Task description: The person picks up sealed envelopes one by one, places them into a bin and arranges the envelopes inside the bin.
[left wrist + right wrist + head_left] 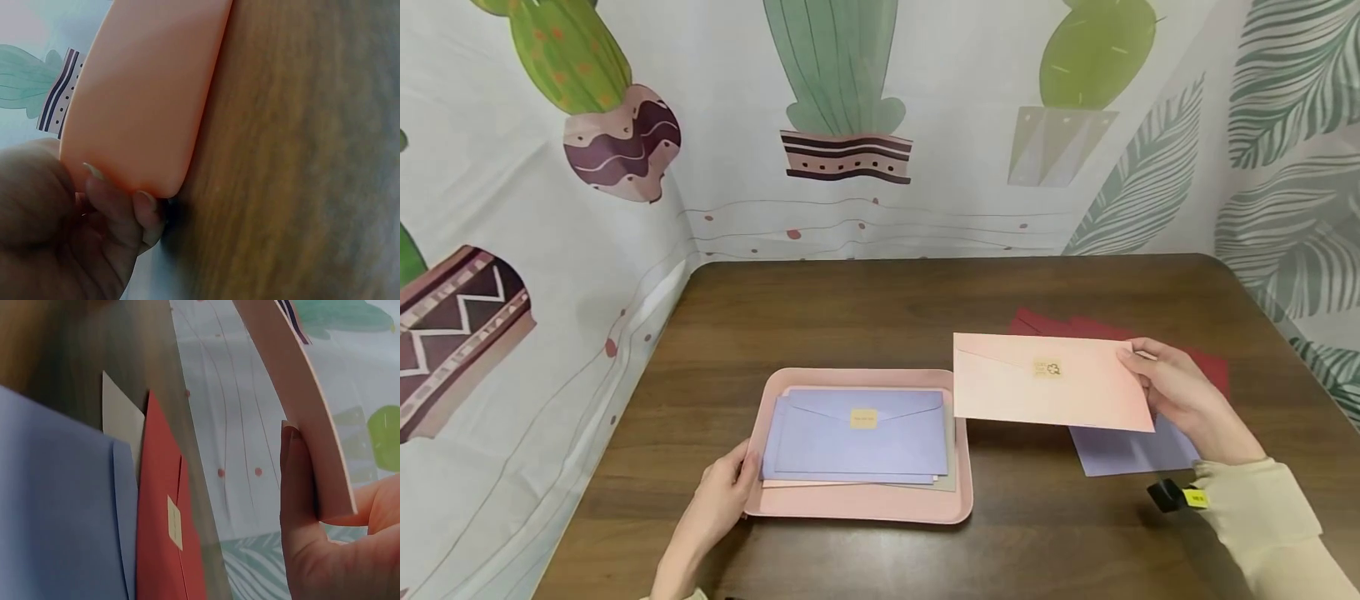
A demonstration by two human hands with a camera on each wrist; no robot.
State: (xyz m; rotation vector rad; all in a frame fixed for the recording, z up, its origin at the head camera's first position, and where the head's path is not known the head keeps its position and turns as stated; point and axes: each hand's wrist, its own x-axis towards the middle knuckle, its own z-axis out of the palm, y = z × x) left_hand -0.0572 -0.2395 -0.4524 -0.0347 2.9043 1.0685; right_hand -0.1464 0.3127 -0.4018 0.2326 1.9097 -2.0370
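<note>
My right hand [1187,400] pinches a pale peach envelope [1037,383] by its right end, thumb on the face with the gold seal. The envelope is held above the table, its left end near the tray's right rim. In the right wrist view the envelope [306,412] appears almost edge-on between thumb and fingers. My left hand [718,496] grips the left side of a pink tray [865,507]; the left wrist view shows fingers [115,203] against the tray's outer wall [147,94]. Inside the tray lie stacked envelopes, a lavender envelope [861,446] with a gold seal uppermost.
Behind and below the held envelope, red envelopes [1210,367] and a lavender envelope [1135,450] lie on the brown table [850,317]. The right wrist view also shows a beige envelope [122,412] there. A cactus-print cloth [730,108] hangs behind the table.
</note>
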